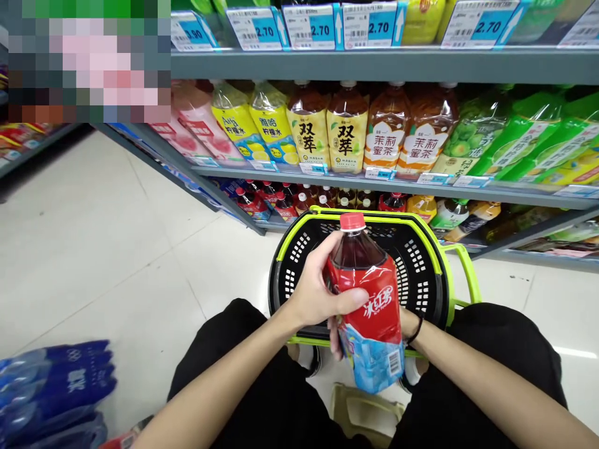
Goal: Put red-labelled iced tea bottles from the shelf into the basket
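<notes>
Both left hand (321, 290) and right hand (408, 322) clasp the red-capped iced-tea bottle (372, 330) at lower centre — likely heavy, slick, slightly squeezable, best supported mid-body.

The bottle (374, 312) sits between the left hand (322, 280) and the right hand (407, 323), which is partly hidden beneath it. Under both hands is the basket (292, 249). Before them, bottles (347, 128) line the rack (397, 65). Left of them, nearer the body, is a pack (60, 386). Behind them, between the legs (505, 349), is a stool (344, 405).
</notes>
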Demonstrator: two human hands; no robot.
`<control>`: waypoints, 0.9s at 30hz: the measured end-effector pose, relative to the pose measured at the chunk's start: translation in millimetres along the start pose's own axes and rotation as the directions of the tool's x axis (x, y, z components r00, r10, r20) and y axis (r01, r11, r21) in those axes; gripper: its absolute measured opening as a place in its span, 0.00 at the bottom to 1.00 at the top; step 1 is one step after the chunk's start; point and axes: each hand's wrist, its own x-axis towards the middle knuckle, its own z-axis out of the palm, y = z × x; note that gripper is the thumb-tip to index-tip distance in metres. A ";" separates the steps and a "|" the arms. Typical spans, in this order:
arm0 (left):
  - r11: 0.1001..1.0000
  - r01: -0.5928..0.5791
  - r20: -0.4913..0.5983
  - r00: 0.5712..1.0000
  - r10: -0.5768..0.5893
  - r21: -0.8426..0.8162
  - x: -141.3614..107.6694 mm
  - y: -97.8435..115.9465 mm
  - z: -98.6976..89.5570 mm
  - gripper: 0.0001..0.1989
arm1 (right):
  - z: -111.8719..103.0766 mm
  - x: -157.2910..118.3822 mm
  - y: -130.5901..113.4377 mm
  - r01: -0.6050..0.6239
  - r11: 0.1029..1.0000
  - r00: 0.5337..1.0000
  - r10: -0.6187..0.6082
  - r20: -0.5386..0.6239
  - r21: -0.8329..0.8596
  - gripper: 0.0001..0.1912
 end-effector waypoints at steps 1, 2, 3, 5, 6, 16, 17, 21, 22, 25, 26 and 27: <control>0.999 -0.016 -0.036 0.999 0.018 0.048 0.5 -0.3 -1.4 0.39 | 1.5 1.3 -0.3 -0.042 0.999 0.998 0.042 0.042 0.008 0.40; 0.994 -0.024 -0.077 0.997 0.032 0.108 0.9 -0.4 -3.2 0.38 | 3.7 2.5 -2.6 -0.033 0.999 0.999 0.033 0.040 0.006 0.39; 0.984 -0.019 -0.123 0.992 0.041 0.179 1.4 -0.3 -4.9 0.38 | 6.7 3.4 -6.6 0.029 1.000 1.000 -0.029 -0.006 -0.002 0.38; 0.944 0.039 -0.228 0.973 0.039 0.328 2.6 -0.1 -7.2 0.37 | 13.6 4.2 -17.2 0.216 0.976 0.964 -0.219 -0.152 -0.033 0.37; 0.923 0.086 -0.289 0.957 0.028 0.374 3.4 -0.2 -7.7 0.37 | 16.7 4.1 -22.3 0.275 0.960 0.940 -0.279 -0.194 -0.047 0.37; 0.939 -0.083 -0.098 0.988 0.122 0.334 0.9 -11.6 -6.7 0.41 | 1.9 -4.2 -19.9 0.313 0.946 0.939 -0.321 -0.121 -0.078 0.46; 0.952 -0.117 -0.047 0.990 0.135 0.283 -0.5 -11.5 -4.2 0.40 | 0.9 -7.1 -20.1 0.288 0.955 0.949 -0.295 -0.109 -0.071 0.48; 0.934 -0.219 0.047 0.976 0.214 0.282 -6.2 -10.0 8.5 0.42 | 1.5 -16.9 -22.0 0.235 0.967 0.965 -0.245 -0.099 -0.095 0.47; 0.913 -0.251 0.047 0.967 0.249 0.321 -7.1 -10.5 10.6 0.42 | 1.4 -17.9 -21.6 0.244 0.964 0.961 -0.255 -0.107 -0.109 0.45; 0.842 -0.338 0.059 0.936 0.346 0.420 -8.6 -14.6 12.2 0.44 | -3.3 -16.9 -17.6 0.301 0.945 0.935 -0.319 -0.156 -0.128 0.41; 0.819 -0.369 0.074 0.923 0.377 0.439 -8.7 -16.4 11.8 0.45 | -6.1 -15.7 -15.5 0.326 0.937 0.921 -0.344 -0.181 -0.124 0.39; 0.796 -0.401 0.089 0.909 0.408 0.454 -8.8 -17.9 11.2 0.46 | -9.3 -14.4 -13.2 0.349 0.930 0.907 -0.367 -0.207 -0.117 0.37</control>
